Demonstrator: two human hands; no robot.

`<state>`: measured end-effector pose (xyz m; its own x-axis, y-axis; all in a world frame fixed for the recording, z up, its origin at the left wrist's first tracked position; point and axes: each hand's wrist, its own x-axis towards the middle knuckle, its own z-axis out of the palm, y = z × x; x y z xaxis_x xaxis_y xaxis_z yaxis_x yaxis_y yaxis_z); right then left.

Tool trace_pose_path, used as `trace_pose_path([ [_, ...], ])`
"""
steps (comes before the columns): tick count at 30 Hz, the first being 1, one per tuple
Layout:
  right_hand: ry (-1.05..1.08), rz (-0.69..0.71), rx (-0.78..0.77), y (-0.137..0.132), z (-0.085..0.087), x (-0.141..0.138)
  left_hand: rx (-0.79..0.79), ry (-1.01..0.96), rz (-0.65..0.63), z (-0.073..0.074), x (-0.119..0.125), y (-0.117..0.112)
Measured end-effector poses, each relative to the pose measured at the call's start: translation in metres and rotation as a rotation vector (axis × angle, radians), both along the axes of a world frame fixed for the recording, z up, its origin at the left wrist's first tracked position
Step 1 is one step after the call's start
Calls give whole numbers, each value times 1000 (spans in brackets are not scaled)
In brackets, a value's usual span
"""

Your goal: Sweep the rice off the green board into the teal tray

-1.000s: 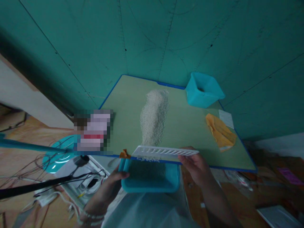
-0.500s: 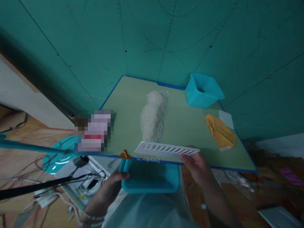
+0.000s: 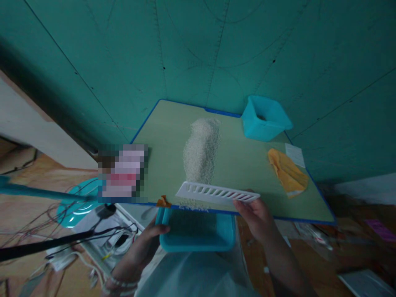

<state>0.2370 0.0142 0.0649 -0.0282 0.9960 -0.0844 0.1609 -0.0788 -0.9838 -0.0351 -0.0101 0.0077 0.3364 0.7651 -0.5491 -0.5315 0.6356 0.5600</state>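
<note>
Table: pale green top with blue edging (image 3: 241,161). Rectangular turquoise plastic bin (image 3: 198,246) sits at its near edge, mouth up; left hand (image 3: 150,238) grips the bin's left wall, thumb over the rim. Elongated heap of small whitish grains (image 3: 201,152) lies mid-table, long axis front to back, roughly in line with the bin. White slotted plastic strip (image 3: 210,198), held at its right end by the right hand (image 3: 255,215), crosses the heap's near end, nearly square to that axis; contact beneath it cannot be told. Heap lies forward and left of the right-hand grip, beyond the strip's free left half. Loose grains (image 3: 194,206) lie between strip and table edge.
</note>
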Motion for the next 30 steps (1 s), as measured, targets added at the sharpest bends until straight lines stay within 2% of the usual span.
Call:
trace_pose_path([
  [15,27,27,-14,3,-3,0,-9,-35,10,-5,-2,-2],
  [18,65,-9,-45,7,-4,-1,-26,-12,12,-4,-1,-1],
  [26,129,1,-120,9,-2,-3,-40,60,31,5,1,0],
  [30,114,1,-127,6,-3,0,-30,35,30,-1,1,-1],
])
